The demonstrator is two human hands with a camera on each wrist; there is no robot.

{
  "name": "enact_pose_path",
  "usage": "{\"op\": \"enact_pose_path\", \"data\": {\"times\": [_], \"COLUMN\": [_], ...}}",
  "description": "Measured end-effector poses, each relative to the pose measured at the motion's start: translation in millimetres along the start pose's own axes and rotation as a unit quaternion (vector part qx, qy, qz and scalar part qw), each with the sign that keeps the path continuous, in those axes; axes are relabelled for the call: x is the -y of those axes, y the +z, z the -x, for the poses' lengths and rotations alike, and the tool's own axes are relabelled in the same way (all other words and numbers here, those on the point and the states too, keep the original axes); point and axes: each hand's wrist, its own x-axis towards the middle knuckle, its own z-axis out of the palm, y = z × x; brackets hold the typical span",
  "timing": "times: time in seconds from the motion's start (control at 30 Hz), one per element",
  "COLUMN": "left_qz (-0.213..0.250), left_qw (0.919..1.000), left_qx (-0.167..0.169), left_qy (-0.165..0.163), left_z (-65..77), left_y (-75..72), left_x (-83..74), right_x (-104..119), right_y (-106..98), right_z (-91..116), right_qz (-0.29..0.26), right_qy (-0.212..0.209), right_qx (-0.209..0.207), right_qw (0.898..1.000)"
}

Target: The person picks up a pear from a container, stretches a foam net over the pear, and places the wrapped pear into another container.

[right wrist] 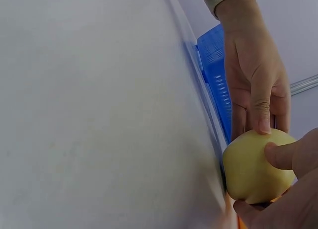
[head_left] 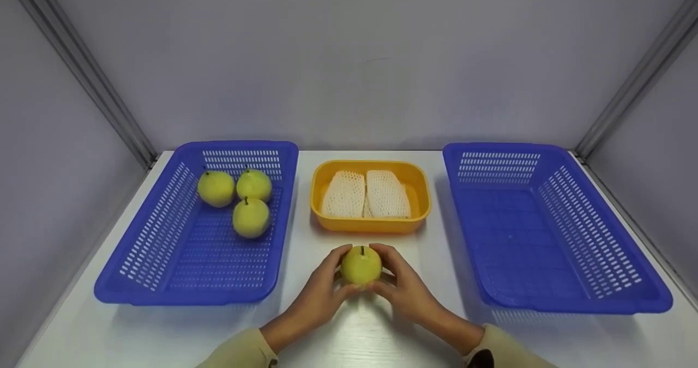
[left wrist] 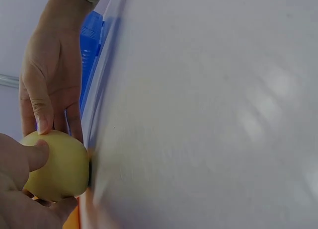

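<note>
A round yellow-green pear (head_left: pixel 361 268) with a dark stem on top is held between both hands in front of the orange bin. My left hand (head_left: pixel 320 290) grips its left side, fingers bent round it and thumb on the near face. The right hand (head_left: pixel 406 290) does the same from the right. In the left wrist view the thumbs lie close together on the pear (left wrist: pixel 60 167). The right wrist view has the pear (right wrist: pixel 256 167) at or just above the table surface; contact cannot be told. Far-side fingers are partly hidden.
At left, a blue basket (head_left: pixel 188 298) has 3 pears (head_left: pixel 251 218) in its back half. An orange bin (head_left: pixel 371 226) in the middle contains white foam net sleeves (head_left: pixel 387 194). Another blue basket (head_left: pixel 512 237) stands at right. Grey walls (head_left: pixel 349 62) enclose the white table (head_left: pixel 360 341).
</note>
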Motion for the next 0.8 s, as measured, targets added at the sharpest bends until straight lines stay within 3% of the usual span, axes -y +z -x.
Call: {"op": "enact_pose_path", "data": {"times": [0.4,0.8], "left_qz": [-0.022,-0.013], "left_qw": [0.9985,0.9994], "left_qx": [-0.034,-0.029], "left_qy": [0.037,0.015], "left_z": [-10.7,-11.5], "left_y": [9.0,6.0], "left_x": [12.2,10.7], "right_x": [-9.3,-4.4], "right_y": [-5.8,-7.4], "right_z": [-8.8,-13.4], "right_qz": [0.013,-0.036], "right_qy": [-0.03,0.024], "right_qx": [-0.005,-0.049], "right_qw": [0.999,0.998]}}
